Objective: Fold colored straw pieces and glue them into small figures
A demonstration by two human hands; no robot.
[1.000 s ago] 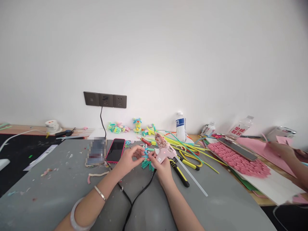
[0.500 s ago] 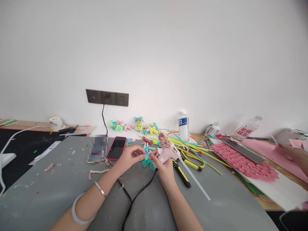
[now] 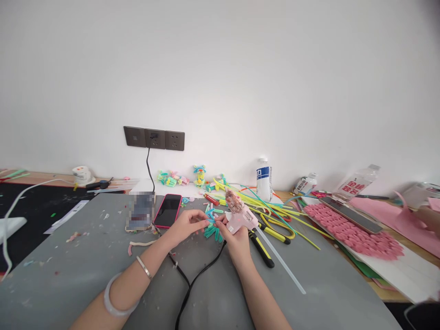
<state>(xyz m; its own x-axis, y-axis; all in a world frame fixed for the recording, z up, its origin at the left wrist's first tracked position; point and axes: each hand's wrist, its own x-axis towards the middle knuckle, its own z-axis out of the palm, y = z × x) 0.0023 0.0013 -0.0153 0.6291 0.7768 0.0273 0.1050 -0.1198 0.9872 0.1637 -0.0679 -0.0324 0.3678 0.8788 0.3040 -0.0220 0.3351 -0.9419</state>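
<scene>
The left hand point(image 3: 188, 225) pinches a small blue piece point(image 3: 210, 213) at its fingertips. The right hand point(image 3: 238, 239) grasps a pink glue gun point(image 3: 248, 219), its fingertips meeting the left's at the piece. The step in hand appears to be positioning the piece; the next move calls for steady fingertips, clear of the nozzle. Teal pieces point(image 3: 213, 233) lie just below; a black-and-yellow handle point(image 3: 261, 250) lies right, a pink-edged phone point(image 3: 168, 210) left.

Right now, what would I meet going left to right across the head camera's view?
White cup, pink-edged phone, left hand, right hand holding pink glue gun, upright blue-labelled bottle, pink mat, another person's hand.
</scene>
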